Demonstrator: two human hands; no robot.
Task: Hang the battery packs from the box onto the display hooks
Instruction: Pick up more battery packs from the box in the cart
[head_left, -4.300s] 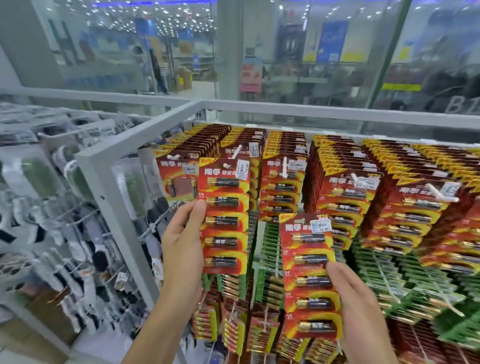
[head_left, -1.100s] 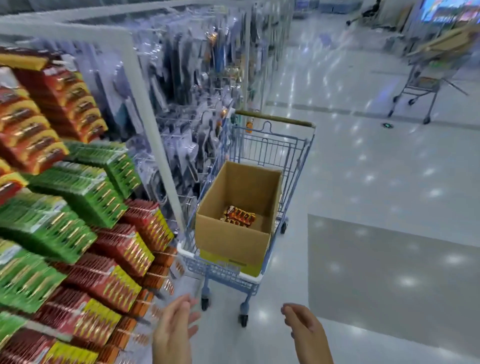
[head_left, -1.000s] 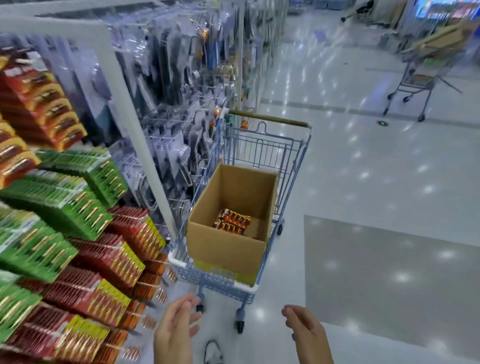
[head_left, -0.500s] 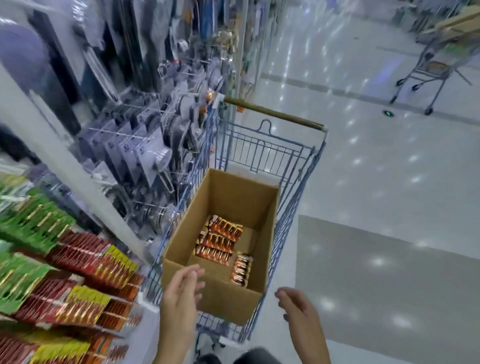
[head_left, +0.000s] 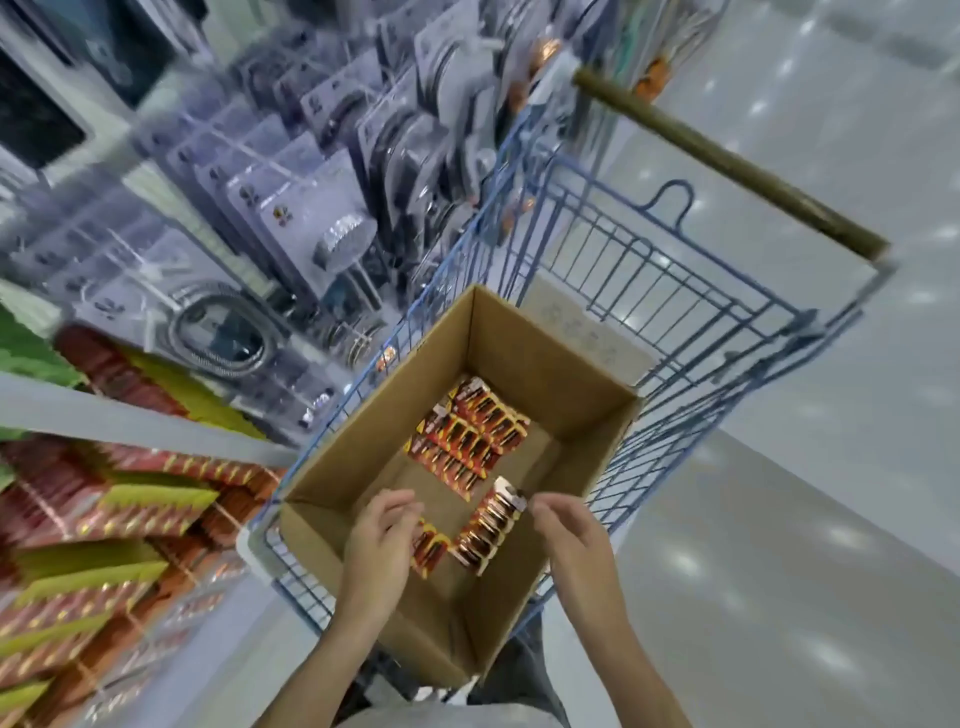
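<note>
Down in the box (head_left: 524, 353) riding the cart (head_left: 631, 260), spare battery packs (head_left: 467, 441) lie flat; left hand (head_left: 382, 553) curls fingers over a near pack (head_left: 430, 555), right hand (head_left: 569, 527) bunches fingertips at a second pack (head_left: 488, 530), actual pinch unclear, so best lift each by its hang-hole end.
</note>
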